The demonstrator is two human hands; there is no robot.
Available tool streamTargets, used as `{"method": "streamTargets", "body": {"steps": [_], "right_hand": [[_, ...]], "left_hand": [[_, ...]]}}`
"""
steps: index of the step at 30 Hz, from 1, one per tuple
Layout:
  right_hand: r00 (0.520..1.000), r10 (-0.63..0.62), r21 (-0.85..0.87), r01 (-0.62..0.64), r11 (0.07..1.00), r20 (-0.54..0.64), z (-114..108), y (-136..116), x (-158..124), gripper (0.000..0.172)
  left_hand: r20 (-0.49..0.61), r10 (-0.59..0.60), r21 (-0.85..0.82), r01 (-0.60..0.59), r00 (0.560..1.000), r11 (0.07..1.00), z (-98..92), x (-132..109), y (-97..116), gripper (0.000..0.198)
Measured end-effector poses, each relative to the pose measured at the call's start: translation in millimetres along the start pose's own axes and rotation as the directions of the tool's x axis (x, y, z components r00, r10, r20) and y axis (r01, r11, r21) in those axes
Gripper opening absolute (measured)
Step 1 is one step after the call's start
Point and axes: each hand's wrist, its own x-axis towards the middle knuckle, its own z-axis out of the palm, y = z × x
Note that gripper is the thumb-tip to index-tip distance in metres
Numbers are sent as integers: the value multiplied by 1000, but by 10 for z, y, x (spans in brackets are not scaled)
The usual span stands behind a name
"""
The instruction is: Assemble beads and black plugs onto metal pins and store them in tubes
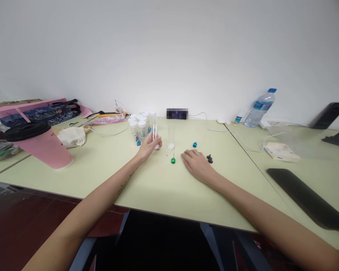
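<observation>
My left hand [151, 143] is wrapped round an upright clear tube [154, 126] with a white end at the bottom. Just behind that hand stands a group of clear tubes with white caps [142, 123], some with small blue pieces inside. Palm down on the table, my right hand [197, 163] has its fingers stretched out to the left. A tiny dark spot shows at its fingertips, too small to name. Between my hands are a green piece with a thin stem [173, 160] and another clear tube with a white end [171, 145]. A blue piece [194, 144] and black pieces [209, 159] lie around my right hand.
A pink cup with a black lid [49, 146] leans at the left, near a cloth pouch [71, 136] and bags. A phone [177, 114] stands against the wall. To the right are a water bottle [260, 109], white cables, a white box [281, 151] and a long black object [307, 195].
</observation>
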Motion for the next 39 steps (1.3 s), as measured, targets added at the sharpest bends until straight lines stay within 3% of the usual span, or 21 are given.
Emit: {"method": "streamTargets", "body": {"steps": [5, 15, 21, 29, 33, 36, 39], "right_hand": [[1000, 3, 7, -3, 1000, 1, 19, 12, 2, 30], [998, 8, 29, -6, 1000, -59, -68, 61, 17, 30], [977, 126, 25, -123, 992, -174, -188, 312, 31, 34], [982, 123, 2, -124, 992, -144, -77, 471, 21, 32], [984, 103, -7, -105, 994, -143, -104, 439, 23, 32], [987, 94, -12, -96, 995, -132, -97, 423, 49, 33], [990, 85, -34, -90, 995, -116, -60, 430, 84, 34]], "left_hand": [[29, -48, -13, 48, 998, 999, 29, -26, 17, 26], [-100, 21, 189, -2, 995, 982, -30, 0, -52, 24], [-122, -18, 393, 65, 992, 917, -99, 24, -158, 26], [-130, 23, 605, 60, 991, 794, -120, 12, -131, 30], [-174, 111, 708, 46, 979, 705, -171, -147, 62, 48], [-213, 212, 764, 27, 954, 645, -266, -384, 226, 25], [-269, 259, 804, 68, 928, 591, -399, -582, 285, 25]]}}
